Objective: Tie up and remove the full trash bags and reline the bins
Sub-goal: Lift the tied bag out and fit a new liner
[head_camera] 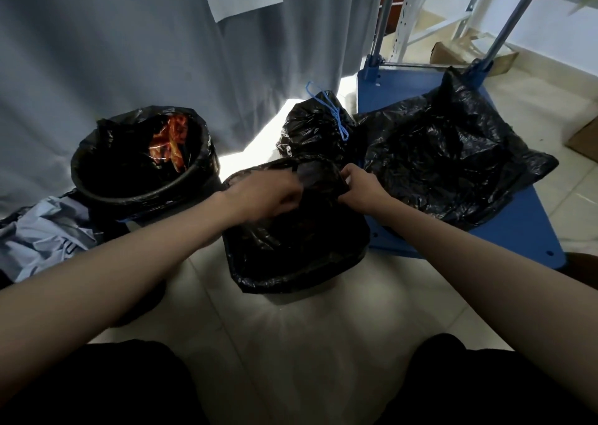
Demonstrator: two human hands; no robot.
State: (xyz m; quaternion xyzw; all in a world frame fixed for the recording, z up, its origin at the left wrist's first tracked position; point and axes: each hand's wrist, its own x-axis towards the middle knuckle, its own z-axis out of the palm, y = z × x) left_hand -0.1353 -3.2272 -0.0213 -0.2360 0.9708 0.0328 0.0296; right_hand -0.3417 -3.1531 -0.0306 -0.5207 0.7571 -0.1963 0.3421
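Note:
A square bin (297,272) stands on the floor in front of me with a black liner (291,243) draped over its rim. My left hand (265,194) and my right hand (362,185) both pinch the liner's plastic at the bin's far edge. To the left, a round bin (142,194) holds a black bag with orange wrappers (171,143) inside. Behind the square bin sits a full black bag (310,130) tied with a blue drawstring (336,117).
A blue platform cart (485,237) is on the right with a loose black bag (453,152) spread on its deck. Grey curtain hangs behind. Crumpled grey plastic (42,230) lies at the left. Cardboard boxes (585,139) sit at far right.

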